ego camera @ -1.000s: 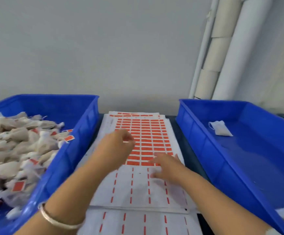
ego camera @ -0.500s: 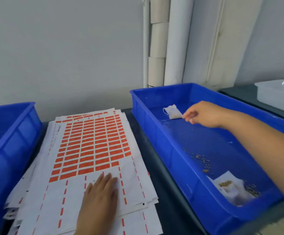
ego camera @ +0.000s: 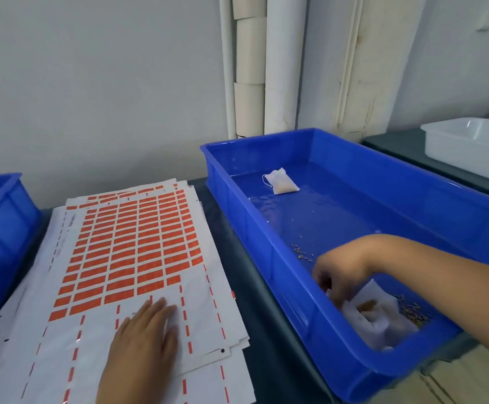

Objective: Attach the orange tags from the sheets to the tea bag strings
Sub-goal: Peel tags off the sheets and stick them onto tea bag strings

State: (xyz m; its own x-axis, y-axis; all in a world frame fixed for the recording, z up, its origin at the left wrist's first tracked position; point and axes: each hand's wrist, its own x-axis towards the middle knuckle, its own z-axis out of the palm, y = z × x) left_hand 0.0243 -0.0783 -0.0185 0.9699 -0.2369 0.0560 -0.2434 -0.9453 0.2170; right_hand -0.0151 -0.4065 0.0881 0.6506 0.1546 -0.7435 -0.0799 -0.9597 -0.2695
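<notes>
One torn tea bag (ego camera: 367, 312) in the blue bin (ego camera: 295, 298) may spill further; the right hand (ego camera: 341, 274) pinches it, the left hand (ego camera: 145, 342) lies flat on the sheets (ego camera: 138, 249) beside that bin.

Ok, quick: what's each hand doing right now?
Left hand: open, flat on the tag sheet.
Right hand: fingers down on the torn tea bag in the blue bin; grip cannot be told.

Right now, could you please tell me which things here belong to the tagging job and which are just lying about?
Job:
- orange tags on the sheets
- tea bag in the blue bin
- left hand, right hand

Lying about:
- white tray
- wall pipes
- loose crumbs
</notes>
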